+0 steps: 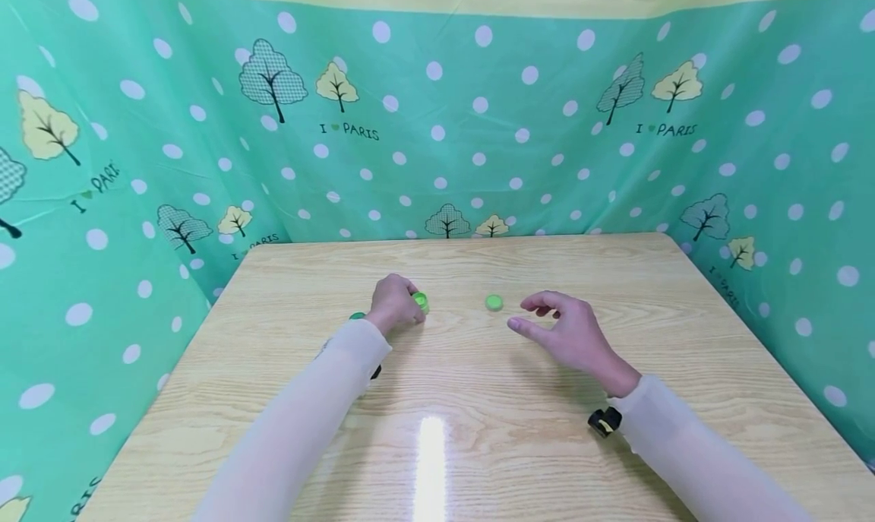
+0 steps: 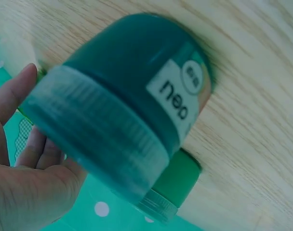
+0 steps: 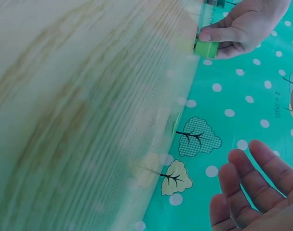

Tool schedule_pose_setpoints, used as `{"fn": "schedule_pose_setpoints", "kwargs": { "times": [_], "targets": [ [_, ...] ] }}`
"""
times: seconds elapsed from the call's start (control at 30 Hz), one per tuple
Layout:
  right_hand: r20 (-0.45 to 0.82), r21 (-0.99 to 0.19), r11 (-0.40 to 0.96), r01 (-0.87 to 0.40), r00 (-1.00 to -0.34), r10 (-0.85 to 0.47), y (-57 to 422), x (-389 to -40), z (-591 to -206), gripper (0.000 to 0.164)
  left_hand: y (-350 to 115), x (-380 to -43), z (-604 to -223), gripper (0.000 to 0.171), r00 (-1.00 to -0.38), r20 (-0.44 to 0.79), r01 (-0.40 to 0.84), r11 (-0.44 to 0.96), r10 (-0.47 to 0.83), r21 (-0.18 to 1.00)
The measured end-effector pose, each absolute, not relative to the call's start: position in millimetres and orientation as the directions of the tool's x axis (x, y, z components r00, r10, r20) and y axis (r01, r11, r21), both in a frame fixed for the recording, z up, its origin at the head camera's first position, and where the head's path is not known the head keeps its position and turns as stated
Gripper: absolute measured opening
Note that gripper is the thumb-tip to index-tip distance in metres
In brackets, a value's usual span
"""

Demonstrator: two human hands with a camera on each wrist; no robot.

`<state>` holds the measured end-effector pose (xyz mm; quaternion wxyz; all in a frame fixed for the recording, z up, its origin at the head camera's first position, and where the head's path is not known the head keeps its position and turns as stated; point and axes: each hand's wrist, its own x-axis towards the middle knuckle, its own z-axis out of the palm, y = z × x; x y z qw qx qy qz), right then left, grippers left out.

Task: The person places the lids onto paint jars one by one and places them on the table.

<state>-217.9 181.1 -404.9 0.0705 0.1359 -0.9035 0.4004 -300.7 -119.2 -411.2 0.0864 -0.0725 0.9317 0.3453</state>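
Left of the table's middle, my left hand grips a small light green jar between thumb and fingers. The right wrist view shows this jar upright on the table in that hand's grasp. A round light green lid lies flat to the jar's right. Beyond it, my right hand hovers over the table, fingers loosely bent and apart, holding nothing. The left wrist view has a dark green jar with a "deli" label close to my left hand, and a mid-green jar behind it.
The wooden table ends at a green dotted curtain at the back and sides. A dark green top shows just past my left forearm, mostly covered by it. A bright light reflection lies on the near tabletop.
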Motion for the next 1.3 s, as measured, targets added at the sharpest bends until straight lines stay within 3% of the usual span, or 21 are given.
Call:
{"fn": "schedule_pose_setpoints", "kwargs": {
  "times": [0.73, 1.3],
  "targets": [
    [0.242, -0.689, 0.652, -0.315, -0.949, -0.202, 178.1, -236.5, -406.9, 0.044, -115.7, -284.7, -393.2, 0.038, -0.985, -0.170, -0.122, 0.701, 0.000, 0.703],
    [0.126, -0.691, 0.682, -0.240, -0.969, -0.214, 174.5, -257.0, -408.5, 0.051, -118.2, -267.0, -379.8, 0.034, -0.990, -0.119, -0.040, 0.633, 0.083, 0.773]
  ]
}}
